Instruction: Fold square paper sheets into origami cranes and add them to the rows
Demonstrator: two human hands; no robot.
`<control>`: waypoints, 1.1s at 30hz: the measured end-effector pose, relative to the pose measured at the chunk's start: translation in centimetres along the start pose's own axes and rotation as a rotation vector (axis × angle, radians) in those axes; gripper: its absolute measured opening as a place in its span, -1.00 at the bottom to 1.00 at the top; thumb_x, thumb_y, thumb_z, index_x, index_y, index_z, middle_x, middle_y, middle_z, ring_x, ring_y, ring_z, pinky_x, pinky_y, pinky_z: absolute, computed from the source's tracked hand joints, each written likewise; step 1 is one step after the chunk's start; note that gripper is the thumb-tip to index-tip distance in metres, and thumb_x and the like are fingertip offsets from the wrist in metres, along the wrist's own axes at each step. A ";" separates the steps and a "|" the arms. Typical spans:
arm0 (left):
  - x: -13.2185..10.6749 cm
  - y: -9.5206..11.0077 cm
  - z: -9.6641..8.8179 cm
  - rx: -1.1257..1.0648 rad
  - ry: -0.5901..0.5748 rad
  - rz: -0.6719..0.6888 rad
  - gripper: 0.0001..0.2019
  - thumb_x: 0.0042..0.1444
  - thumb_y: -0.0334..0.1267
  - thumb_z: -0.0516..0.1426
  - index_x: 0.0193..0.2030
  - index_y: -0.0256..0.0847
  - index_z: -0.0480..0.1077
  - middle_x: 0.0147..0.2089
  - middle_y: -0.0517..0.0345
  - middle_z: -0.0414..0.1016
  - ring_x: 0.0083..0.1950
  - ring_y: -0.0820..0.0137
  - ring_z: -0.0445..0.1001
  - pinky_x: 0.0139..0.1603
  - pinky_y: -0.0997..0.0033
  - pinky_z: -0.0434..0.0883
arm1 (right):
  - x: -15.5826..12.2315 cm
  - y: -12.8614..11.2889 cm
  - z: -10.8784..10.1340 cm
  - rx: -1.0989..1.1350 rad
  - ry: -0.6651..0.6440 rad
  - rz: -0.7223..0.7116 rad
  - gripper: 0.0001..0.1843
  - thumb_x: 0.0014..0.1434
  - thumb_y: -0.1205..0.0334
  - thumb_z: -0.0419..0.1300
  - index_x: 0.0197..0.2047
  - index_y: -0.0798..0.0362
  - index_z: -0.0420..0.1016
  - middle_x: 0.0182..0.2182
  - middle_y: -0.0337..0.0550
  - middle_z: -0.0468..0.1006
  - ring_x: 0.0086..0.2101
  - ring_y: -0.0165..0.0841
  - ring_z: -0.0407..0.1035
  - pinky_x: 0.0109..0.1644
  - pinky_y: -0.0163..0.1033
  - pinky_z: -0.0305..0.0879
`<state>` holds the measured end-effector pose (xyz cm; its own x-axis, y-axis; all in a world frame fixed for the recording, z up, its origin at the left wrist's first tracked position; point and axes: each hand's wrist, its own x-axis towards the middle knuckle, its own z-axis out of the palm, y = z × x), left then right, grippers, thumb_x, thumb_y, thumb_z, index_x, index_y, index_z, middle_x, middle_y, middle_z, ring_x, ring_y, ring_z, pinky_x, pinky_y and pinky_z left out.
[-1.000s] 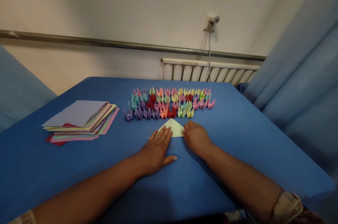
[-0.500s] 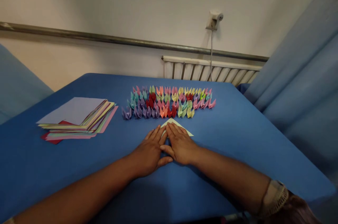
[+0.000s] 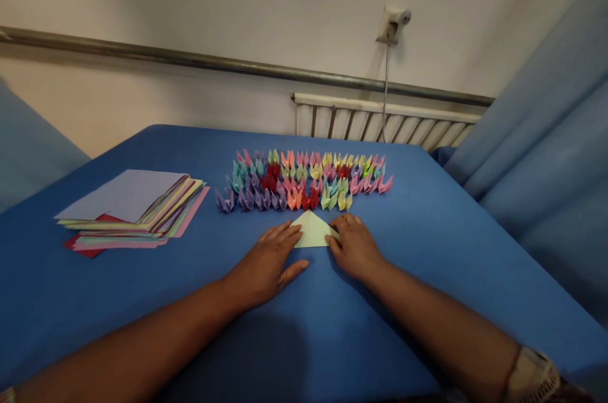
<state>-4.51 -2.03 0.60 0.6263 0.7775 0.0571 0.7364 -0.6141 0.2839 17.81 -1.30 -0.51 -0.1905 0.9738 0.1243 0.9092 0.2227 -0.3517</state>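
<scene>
A pale green sheet of paper (image 3: pixel 311 230), folded into a triangle, lies on the blue tabletop with its point towards the back. Across its left corner rest the outstretched fingers of my left hand (image 3: pixel 268 265), the thumb spread apart from them. At the opposite corner my right hand (image 3: pixel 354 244) has its thumb and curled fingers on the paper's edge, covering that corner. Just beyond the triangle stand rows of folded paper cranes (image 3: pixel 311 199) in many colours.
To the left is a stack of coloured paper sheets (image 3: pixel 126 197), a lilac one on top. Behind the blue table (image 3: pixel 427 232) are a radiator (image 3: pixel 370 118), a metal pipe (image 3: pixel 190 59) and a wall socket (image 3: pixel 393 26) with a cord. Blue curtains (image 3: pixel 546 156) hang on the right.
My right hand has moved right, from the middle of the triangle to its right corner. My left hand has drawn slightly left, so more of the green paper shows.
</scene>
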 end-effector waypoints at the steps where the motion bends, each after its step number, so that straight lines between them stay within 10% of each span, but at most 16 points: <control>1: 0.1 0.0 -0.1 -0.019 0.030 0.012 -0.42 0.28 0.09 -0.05 0.29 -0.27 0.22 0.34 -0.09 0.22 0.39 0.14 0.11 0.36 0.04 0.10 | 0.2 0.1 0.1 0.041 0.000 0.002 -0.67 0.26 0.15 0.06 0.00 0.13 0.42 -0.10 0.03 0.47 -0.04 -0.19 0.31 0.09 -0.09 0.19; 18: 0.5 -0.2 -0.6 -0.216 0.253 -0.136 -0.53 0.18 -0.18 0.08 0.23 -0.24 0.24 0.12 -0.03 0.43 -0.03 0.25 0.48 0.06 0.19 0.43 | 0.8 0.8 2.4 0.647 0.026 0.065 -0.64 0.09 0.27 0.16 -0.01 0.02 0.39 -0.42 -0.30 0.45 -0.44 -0.42 0.32 -0.33 -0.29 0.26; 24: 0.8 -0.5 -1.1 -0.234 0.354 -0.180 -0.42 0.09 -0.16 0.18 0.25 -0.23 0.23 0.17 -0.07 0.40 0.18 0.10 0.35 0.20 0.05 0.29 | 0.1 -0.1 1.1 0.854 0.164 -0.153 -0.76 0.08 0.31 0.18 -0.14 0.03 0.44 -0.46 -0.31 0.40 -0.43 -0.44 0.30 -0.27 -0.30 0.28; 33: 1.0 0.8 -1.5 -1.166 0.372 -0.352 -0.51 -0.05 -0.09 0.31 -0.02 -0.27 0.37 -0.09 0.01 0.58 -0.11 0.23 0.55 -0.08 0.27 0.47 | -0.2 0.9 -1.6 1.190 0.020 -0.186 -0.53 0.03 0.05 0.34 -0.02 0.01 0.38 -0.16 -0.14 0.55 -0.15 -0.29 0.45 -0.03 -0.15 0.34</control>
<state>-3.69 -1.50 2.36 0.1955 0.9805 0.0179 0.0691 -0.0320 0.9971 19.25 -1.41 0.62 -0.2671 0.9236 0.2751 -0.0451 0.2732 -0.9609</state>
